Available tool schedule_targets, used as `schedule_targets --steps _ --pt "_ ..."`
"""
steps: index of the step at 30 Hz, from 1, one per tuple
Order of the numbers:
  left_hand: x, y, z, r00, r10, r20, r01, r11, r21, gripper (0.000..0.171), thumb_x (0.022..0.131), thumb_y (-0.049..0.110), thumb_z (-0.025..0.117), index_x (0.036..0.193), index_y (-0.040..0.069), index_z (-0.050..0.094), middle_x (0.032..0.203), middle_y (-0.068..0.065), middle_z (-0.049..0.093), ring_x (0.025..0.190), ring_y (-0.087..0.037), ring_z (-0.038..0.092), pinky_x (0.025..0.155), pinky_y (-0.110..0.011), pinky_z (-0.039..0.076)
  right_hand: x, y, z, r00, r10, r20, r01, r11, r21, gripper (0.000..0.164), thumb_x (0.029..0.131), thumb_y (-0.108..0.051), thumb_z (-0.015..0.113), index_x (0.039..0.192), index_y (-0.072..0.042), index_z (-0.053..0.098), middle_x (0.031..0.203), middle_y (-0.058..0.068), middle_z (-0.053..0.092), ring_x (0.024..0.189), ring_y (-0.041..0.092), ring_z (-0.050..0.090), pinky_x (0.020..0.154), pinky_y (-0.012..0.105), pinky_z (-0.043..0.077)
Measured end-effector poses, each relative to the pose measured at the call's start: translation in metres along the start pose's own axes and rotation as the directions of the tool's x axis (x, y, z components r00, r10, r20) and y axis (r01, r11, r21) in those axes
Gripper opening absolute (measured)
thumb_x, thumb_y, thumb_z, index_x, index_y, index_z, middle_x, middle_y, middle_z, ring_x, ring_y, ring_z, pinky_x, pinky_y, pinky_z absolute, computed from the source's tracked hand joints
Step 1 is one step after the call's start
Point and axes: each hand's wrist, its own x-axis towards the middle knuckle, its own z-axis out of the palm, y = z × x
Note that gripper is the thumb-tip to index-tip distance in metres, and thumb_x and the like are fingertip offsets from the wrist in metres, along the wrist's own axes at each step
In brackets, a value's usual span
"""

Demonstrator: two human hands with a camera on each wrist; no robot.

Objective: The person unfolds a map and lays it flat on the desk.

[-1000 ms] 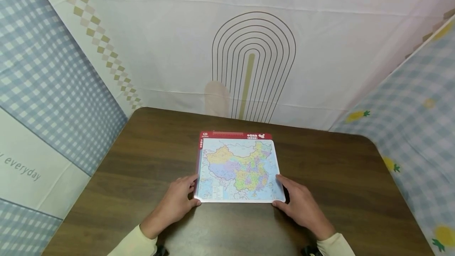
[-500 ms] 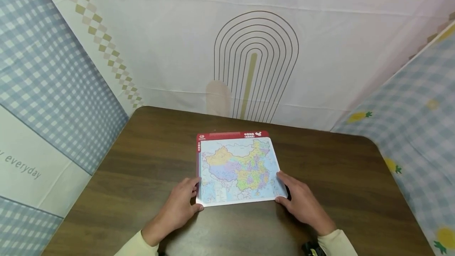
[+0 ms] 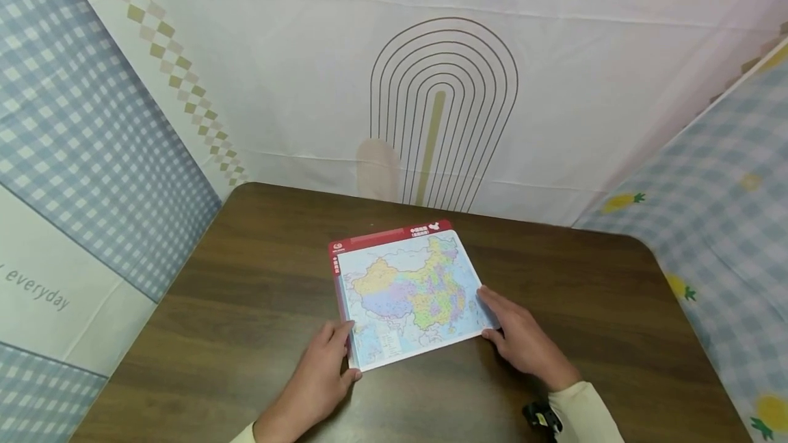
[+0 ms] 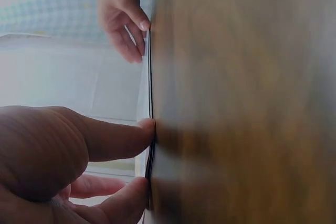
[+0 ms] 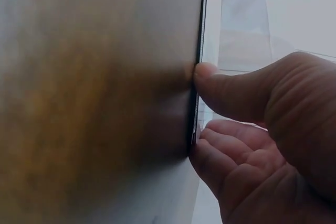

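Observation:
A thin rectangular map board (image 3: 403, 292) printed with a coloured map of China lies on the table, its red header band away from me. It sits slightly turned, the near right corner farther from me than the near left one. My left hand (image 3: 317, 374) holds the near left corner, thumb at the near edge and fingers along the left side. At the near right corner, my right hand (image 3: 523, 340) grips likewise. Both wrist views show the board edge-on as a thin dark-lined strip, with thumb and fingertips against its edges, close over the wood.
The dark brown wooden table (image 3: 246, 279) has rounded far corners. Behind it hangs a pale cloth (image 3: 295, 87) with an arch pattern. Blue checked cloths flank it on both sides, the right cloth (image 3: 708, 224) bearing pineapple prints. A black band (image 3: 542, 419) is at my right wrist.
The map board has turned counterclockwise on the table. Its near left corner and my left hand came nearer to me and rightward, while the right corner and my right hand moved slightly away.

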Motion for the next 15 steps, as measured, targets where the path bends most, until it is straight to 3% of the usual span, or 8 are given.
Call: schedule_targets --steps 8,15 --pt "-0.010 0.012 0.010 0.997 -0.062 -0.047 0.060 0.997 -0.037 0.072 0.081 0.007 0.092 0.144 -0.001 0.058 0.130 -0.014 0.059 0.108 -0.021 0.061 0.092 -0.042 0.056 0.009 0.009 -0.004 0.999 -0.038 0.025 0.038 0.999 0.027 0.075 0.092 -0.003 0.081 0.157 0.003 0.044 0.162 0.024 0.046 0.145 0.043 0.051 0.112 0.058 0.049" --pt "-0.014 0.022 0.014 0.986 -0.168 0.006 0.168 0.983 -0.074 0.070 0.085 0.008 0.088 0.147 0.001 0.056 0.127 -0.012 0.056 0.109 -0.020 0.058 0.091 -0.039 0.054 0.022 0.017 -0.007 0.998 -0.052 0.035 0.050 0.997 0.054 0.076 0.093 -0.002 0.079 0.159 0.000 0.043 0.160 0.025 0.049 0.142 0.044 0.054 0.110 0.060 0.050"
